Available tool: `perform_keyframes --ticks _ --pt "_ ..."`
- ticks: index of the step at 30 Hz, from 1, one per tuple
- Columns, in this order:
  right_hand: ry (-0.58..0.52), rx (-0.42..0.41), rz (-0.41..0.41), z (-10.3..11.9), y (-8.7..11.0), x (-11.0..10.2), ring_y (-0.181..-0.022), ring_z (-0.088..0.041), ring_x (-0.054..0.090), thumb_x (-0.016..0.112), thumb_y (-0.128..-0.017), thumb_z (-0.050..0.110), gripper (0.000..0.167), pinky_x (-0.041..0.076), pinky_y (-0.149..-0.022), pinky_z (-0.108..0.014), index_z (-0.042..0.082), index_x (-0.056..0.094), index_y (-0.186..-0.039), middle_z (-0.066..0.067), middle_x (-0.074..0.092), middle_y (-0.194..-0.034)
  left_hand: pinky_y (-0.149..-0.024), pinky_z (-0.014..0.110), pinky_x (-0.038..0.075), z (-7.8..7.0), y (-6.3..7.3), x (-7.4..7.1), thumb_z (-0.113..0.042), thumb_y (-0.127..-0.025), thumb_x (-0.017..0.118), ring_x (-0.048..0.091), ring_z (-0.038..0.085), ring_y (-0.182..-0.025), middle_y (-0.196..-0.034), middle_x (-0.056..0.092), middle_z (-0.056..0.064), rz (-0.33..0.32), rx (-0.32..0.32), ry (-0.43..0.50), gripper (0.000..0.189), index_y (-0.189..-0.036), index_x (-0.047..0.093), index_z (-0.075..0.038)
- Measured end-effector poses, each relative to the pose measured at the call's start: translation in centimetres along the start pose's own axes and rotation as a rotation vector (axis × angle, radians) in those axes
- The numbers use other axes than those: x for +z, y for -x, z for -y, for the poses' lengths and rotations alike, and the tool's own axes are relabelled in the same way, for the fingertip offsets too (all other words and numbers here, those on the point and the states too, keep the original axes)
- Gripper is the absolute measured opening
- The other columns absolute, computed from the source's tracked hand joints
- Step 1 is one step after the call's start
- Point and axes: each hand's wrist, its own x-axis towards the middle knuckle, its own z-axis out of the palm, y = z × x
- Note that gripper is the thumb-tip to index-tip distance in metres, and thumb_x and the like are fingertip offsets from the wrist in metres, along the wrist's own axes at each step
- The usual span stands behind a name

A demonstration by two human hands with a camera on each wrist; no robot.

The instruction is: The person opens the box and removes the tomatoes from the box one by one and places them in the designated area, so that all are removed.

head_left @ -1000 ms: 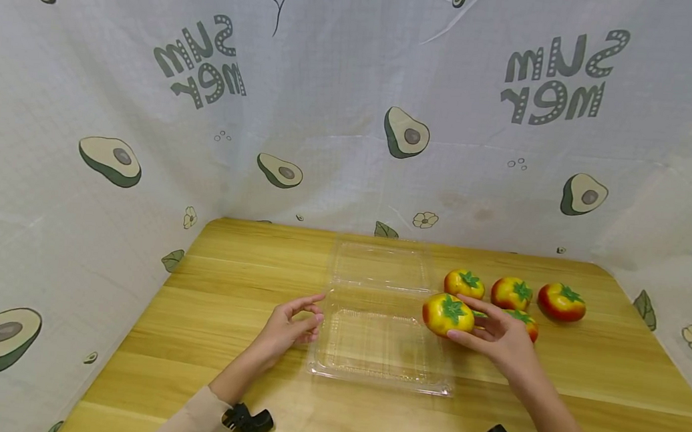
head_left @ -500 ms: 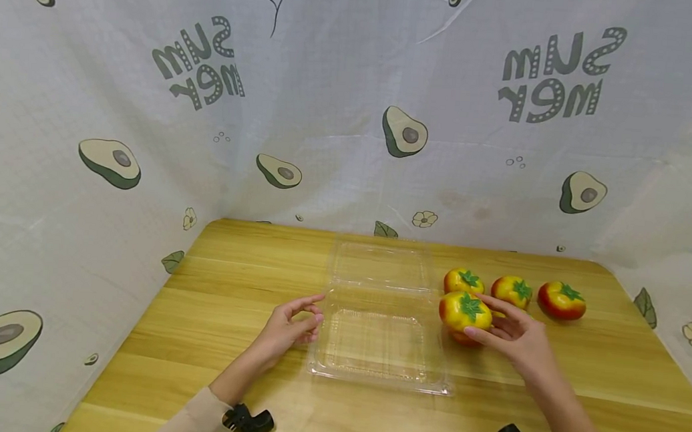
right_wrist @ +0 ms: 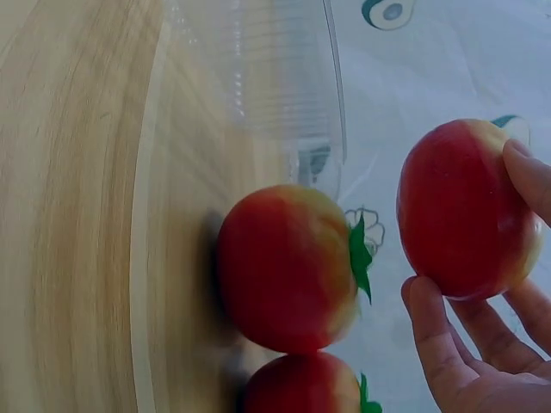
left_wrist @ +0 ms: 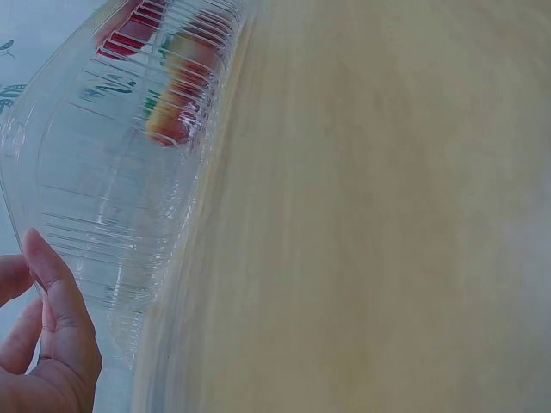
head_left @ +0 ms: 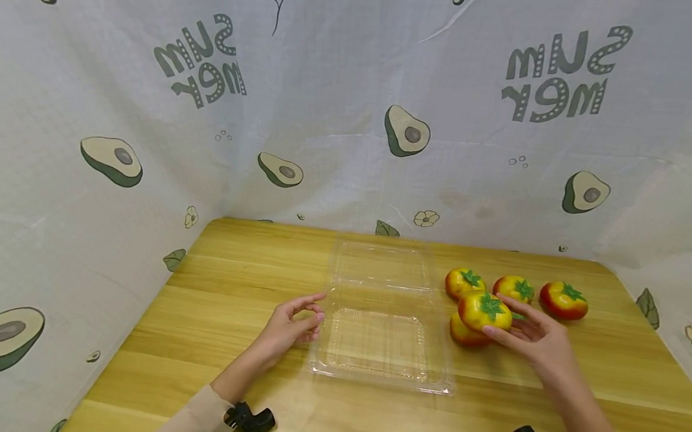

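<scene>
My right hand grips a yellow-red persimmon with green leaves, thumb on the near side and fingers on the far side. The right wrist view shows this held persimmon raised above two others. One persimmon sits on the table partly under the held one; another is mostly hidden behind my right hand. A clear plastic clamshell box lies unfolded on the table, lid away from me. My left hand pinches the box's left rim, as the rim between thumb and fingers shows in the left wrist view.
Three more persimmons stand in a back row: a left one, a middle one and a right one. The wooden table ends at a white avocado-print cloth hung behind and along the sides.
My right hand has moved right with the persimmon, away from the box and over the front persimmons, uncovering one of them. My left hand has stayed at the box's rim.
</scene>
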Motion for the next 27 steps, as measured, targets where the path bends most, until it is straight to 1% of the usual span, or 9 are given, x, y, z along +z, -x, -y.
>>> perform_keyframes --ticks 8,11,13,14,16,18,21,23,27 --pt "0.013 0.066 -0.011 -0.6 -0.2 -1.4 -0.103 0.009 0.048 0.072 -0.094 0.021 0.058 0.044 -0.081 -0.005 0.018 0.051 -0.148 -0.008 0.038 -0.148 -0.065 0.021 0.056 0.0 -0.1 0.1 -0.006 -0.097 0.066 0.060 0.011 -0.071 -0.110 0.054 0.009 -0.007 -0.003 0.002 0.049 -0.144 0.052 -0.002" --pt "0.034 0.103 -0.003 -0.8 -0.2 -1.8 -0.107 0.005 0.046 0.071 -0.095 0.024 0.059 0.044 -0.080 -0.004 0.021 0.048 -0.150 -0.016 0.028 -0.157 -0.065 0.021 0.057 0.0 -0.2 0.1 -0.006 -0.097 0.066 0.060 0.011 -0.071 -0.110 0.054 0.009 -0.010 -0.004 -0.001 0.049 -0.143 0.052 -0.003" --pt "0.041 0.124 0.002 -0.9 -0.2 -2.1 -0.107 0.004 0.046 0.070 -0.096 0.026 0.059 0.044 -0.079 -0.004 0.024 0.047 -0.150 -0.019 0.024 -0.159 -0.065 0.021 0.057 0.0 -0.2 0.1 -0.007 -0.097 0.066 0.060 0.011 -0.071 -0.110 0.054 0.009 -0.009 -0.004 -0.002 0.049 -0.143 0.052 -0.003" --pt "0.040 0.128 0.000 -1.0 -0.2 -2.2 -0.107 0.005 0.046 0.070 -0.096 0.027 0.059 0.044 -0.078 -0.005 0.025 0.048 -0.150 -0.018 0.025 -0.159 -0.065 0.021 0.057 0.0 -0.2 0.1 -0.007 -0.097 0.066 0.060 0.011 -0.071 -0.110 0.054 0.009 -0.008 -0.003 -0.002 0.049 -0.144 0.052 -0.003" --pt "0.025 0.124 -0.009 -1.2 -0.1 -2.5 -0.105 0.007 0.049 0.070 -0.095 0.025 0.058 0.045 -0.078 -0.005 0.026 0.049 -0.149 -0.009 0.031 -0.157 -0.065 0.021 0.056 0.0 -0.2 0.1 -0.007 -0.097 0.066 0.060 0.011 -0.071 -0.110 0.054 0.009 -0.006 -0.002 -0.003 0.049 -0.144 0.052 -0.003" --pt "-0.016 0.114 -0.023 -1.4 -0.1 -2.8 -0.100 0.010 0.051 0.071 -0.095 0.022 0.055 0.045 -0.077 -0.006 0.026 0.052 -0.147 0.002 0.041 -0.148 -0.065 0.021 0.056 0.0 -0.3 0.1 -0.007 -0.097 0.066 0.060 0.011 -0.071 -0.111 0.054 0.009 -0.005 -0.002 -0.002 0.049 -0.144 0.052 -0.003" --pt "-0.084 0.110 -0.039 -1.7 0.0 -3.3 -0.098 0.012 0.053 0.072 -0.094 0.017 0.054 0.046 -0.075 -0.006 0.024 0.054 -0.145 0.016 0.044 -0.135 -0.065 0.021 0.056 0.0 -0.2 0.1 -0.008 -0.097 0.067 0.060 0.011 -0.071 -0.111 0.054 0.009 -0.006 -0.003 0.000 0.050 -0.144 0.052 -0.003" --pt "-0.115 0.124 -0.046 -1.8 0.0 -3.7 -0.098 0.013 0.053 0.072 -0.094 0.017 0.055 0.046 -0.074 -0.005 0.025 0.054 -0.145 0.019 0.045 -0.133 -0.065 0.021 0.056 0.0 -0.2 0.0 -0.008 -0.097 0.067 0.060 0.011 -0.071 -0.111 0.054 0.010 -0.005 -0.005 0.003 0.050 -0.144 0.052 -0.003" --pt "-0.103 0.160 -0.065 -2.2 0.2 -4.3 -0.097 0.014 0.052 0.073 -0.093 0.020 0.058 0.043 -0.072 -0.005 0.027 0.052 -0.147 0.017 0.042 -0.138 -0.065 0.021 0.056 0.0 -0.1 0.0 -0.008 -0.097 0.066 0.060 0.011 -0.072 -0.112 0.053 0.010 -0.001 -0.006 0.005 0.050 -0.144 0.051 -0.003"
